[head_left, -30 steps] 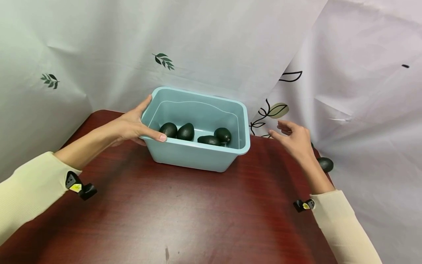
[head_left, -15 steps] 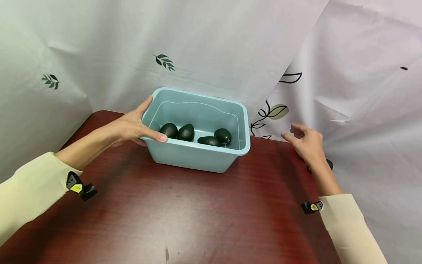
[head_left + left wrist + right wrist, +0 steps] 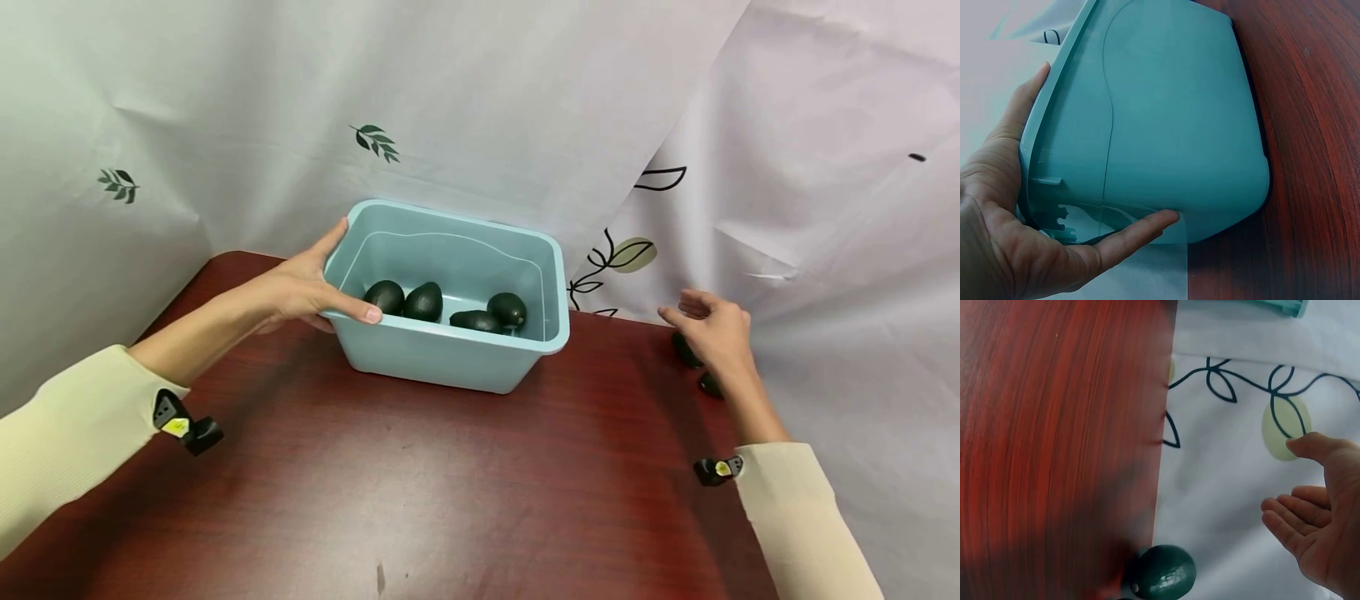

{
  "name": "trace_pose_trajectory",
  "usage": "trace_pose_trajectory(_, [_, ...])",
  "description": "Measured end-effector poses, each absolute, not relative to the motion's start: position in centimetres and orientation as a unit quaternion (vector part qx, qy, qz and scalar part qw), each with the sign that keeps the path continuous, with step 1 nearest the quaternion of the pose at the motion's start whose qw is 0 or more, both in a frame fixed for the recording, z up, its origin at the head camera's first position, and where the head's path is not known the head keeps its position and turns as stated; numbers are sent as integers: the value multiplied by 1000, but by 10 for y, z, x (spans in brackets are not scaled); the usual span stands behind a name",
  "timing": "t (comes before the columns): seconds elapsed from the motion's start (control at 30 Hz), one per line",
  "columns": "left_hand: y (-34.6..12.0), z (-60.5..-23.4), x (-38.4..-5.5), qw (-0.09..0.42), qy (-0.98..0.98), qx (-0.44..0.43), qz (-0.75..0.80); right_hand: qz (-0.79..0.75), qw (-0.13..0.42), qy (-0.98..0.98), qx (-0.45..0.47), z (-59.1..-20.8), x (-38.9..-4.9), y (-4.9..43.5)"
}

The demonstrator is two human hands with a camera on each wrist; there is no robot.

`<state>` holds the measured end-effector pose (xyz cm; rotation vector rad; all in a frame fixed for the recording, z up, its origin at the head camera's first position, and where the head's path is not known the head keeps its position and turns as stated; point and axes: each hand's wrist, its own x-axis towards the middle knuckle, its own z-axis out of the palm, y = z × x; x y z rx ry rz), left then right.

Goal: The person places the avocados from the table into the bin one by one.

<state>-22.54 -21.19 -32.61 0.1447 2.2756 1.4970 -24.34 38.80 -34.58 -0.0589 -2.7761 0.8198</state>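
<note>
A light blue plastic bin point(image 3: 435, 354) stands on the table with several dark green avocados point(image 3: 423, 302) inside. My left hand point(image 3: 300, 287) grips the bin's left end, its thumb over the front rim. In the left wrist view that hand point(image 3: 1029, 244) spans the bin's wall point(image 3: 1179, 112); some fingers are hidden. My right hand point(image 3: 716, 329) is in the air near the table's right edge, fingers loosely bent and holding nothing. Below it lie two more avocados, one by the hand point(image 3: 686, 350) and one partly behind the wrist point(image 3: 710, 384). The right wrist view shows an avocado point(image 3: 1163, 573) apart from the fingers.
The dark red wooden table point(image 3: 450, 492) ends at the right against a white cloth point(image 3: 847, 333). A cloth backdrop point(image 3: 480, 100) with leaf prints hangs behind the bin. Each wrist carries a small black camera point(image 3: 187, 423).
My right hand has moved to the right and a little down, over the avocados at the table's edge. The left hand and the bin have stayed in place.
</note>
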Motion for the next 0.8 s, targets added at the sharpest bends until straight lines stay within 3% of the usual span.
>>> trace_pose_trajectory(0.33, [-211,-324,-225,203,818,53,536,285,126,-949,-37,-351,-244,405])
trace_pose_trajectory(0.8, [-211,-325,-224,205,813,54,543,276,86,-952,-103,-355,-244,420])
